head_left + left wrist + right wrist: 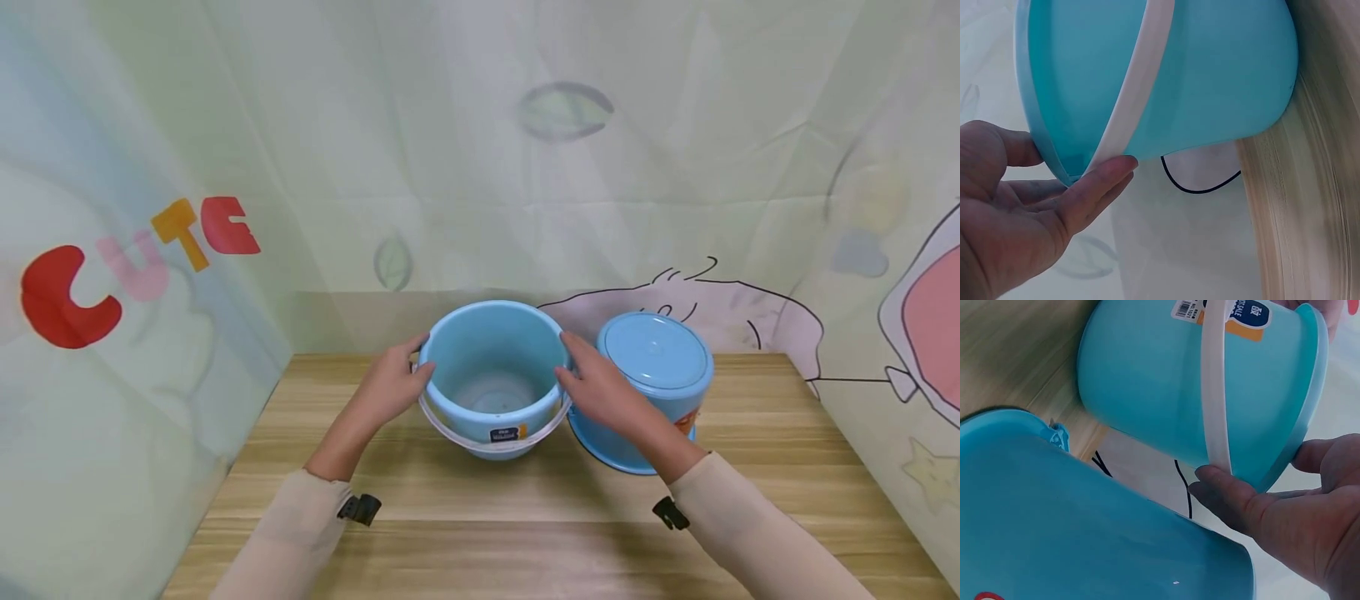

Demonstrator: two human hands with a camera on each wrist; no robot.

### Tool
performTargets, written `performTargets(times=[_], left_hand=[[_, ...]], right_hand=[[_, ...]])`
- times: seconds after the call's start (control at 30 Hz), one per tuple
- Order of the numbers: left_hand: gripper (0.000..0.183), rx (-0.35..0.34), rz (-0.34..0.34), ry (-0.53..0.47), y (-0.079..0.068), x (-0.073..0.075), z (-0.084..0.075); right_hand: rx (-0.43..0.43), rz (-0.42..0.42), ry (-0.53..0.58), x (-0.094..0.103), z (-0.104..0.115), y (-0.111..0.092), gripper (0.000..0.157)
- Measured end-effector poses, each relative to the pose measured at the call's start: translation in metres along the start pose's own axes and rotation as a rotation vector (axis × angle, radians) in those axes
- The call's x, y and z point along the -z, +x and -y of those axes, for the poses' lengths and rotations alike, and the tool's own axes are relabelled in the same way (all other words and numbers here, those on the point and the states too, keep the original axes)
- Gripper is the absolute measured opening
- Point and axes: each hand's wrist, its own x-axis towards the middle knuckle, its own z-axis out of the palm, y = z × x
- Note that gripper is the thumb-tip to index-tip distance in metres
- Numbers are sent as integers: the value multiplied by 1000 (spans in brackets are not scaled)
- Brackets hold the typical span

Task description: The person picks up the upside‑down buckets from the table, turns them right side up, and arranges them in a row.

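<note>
A light blue plastic bucket [472,429] stands mouth up at the middle of the table, its opening tipped toward me. My left hand [390,383] grips its rim on the left, thumb at the inner side and fingers outside. On the opposite side, my right hand [600,385] holds the rim in the same way. The white handle [1138,69] hangs down across the front, and fingers of both hands touch its ends. A dark label [508,434] is on the bucket's front. Whether the base fully touches the table I cannot tell.
Close on the right, a second blue bucket [656,354] stands upside down, partly behind my right forearm. The wooden table [480,550] ends at a printed cloth backdrop [465,167] with side panels left and right.
</note>
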Motion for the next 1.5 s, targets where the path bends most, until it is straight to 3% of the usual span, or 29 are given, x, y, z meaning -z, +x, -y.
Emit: performTargets(times=[0.57,0.87,1.2,1.5], left_hand=[[57,30,-5,-15,15,5,7],[58,83,2,-119,23,3,11],[57,95,1,-155,26,-4,13],[57,107,-13,-128,27,-3,13]], right_hand=[[-24,52,23,1,2,19,67],[-30,39,30,2,1,28,66],[-41,33,38,3,2,29,67],[-43,39,24,3,4,33,67]])
